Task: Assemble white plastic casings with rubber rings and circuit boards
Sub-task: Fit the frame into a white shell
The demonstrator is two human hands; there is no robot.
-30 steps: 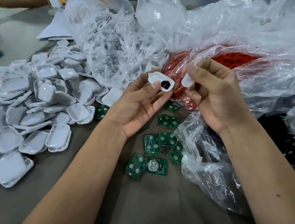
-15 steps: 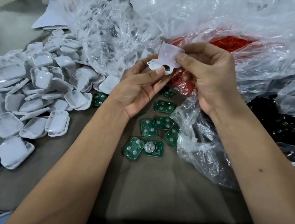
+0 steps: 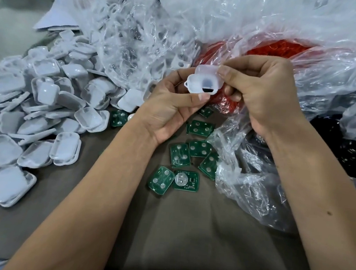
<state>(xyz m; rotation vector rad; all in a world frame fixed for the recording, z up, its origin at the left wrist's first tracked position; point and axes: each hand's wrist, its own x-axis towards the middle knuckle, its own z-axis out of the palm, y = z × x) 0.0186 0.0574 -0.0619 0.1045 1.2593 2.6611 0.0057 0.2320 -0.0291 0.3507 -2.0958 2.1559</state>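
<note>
Head view: left hand [image 3: 170, 110] holds a white casing [image 3: 200, 85] from below, thumb curled over its near edge, fingers behind it. Casing's open side faces the camera; a dark part shows inside near its lower right edge. Right hand [image 3: 260, 94] pinches a second white piece, the lid [image 3: 206, 69], between thumb and forefinger, at the casing's top edge and touching it. Whether the lid is seated on the casing cannot be told.

Just behind both hands: a clear bag [image 3: 277, 44] holding red rings [image 3: 275, 46]. Below the hands, on the bench [image 3: 185, 232]: green boards [image 3: 179, 154] scattered loose, most showing round pads, one showing a coin cell holder [image 3: 181, 179]. Some boards lie against the crumpled clear plastic [image 3: 250, 184] under the right wrist.

Left of the left hand: a large heap of white shells [image 3: 35, 105] spread over the bench, several nested in pairs. Beyond that heap, a second clear bag [image 3: 127, 40] with more white parts inside. Right of the right forearm: a dark mass under plastic, contents not identifiable.
</note>
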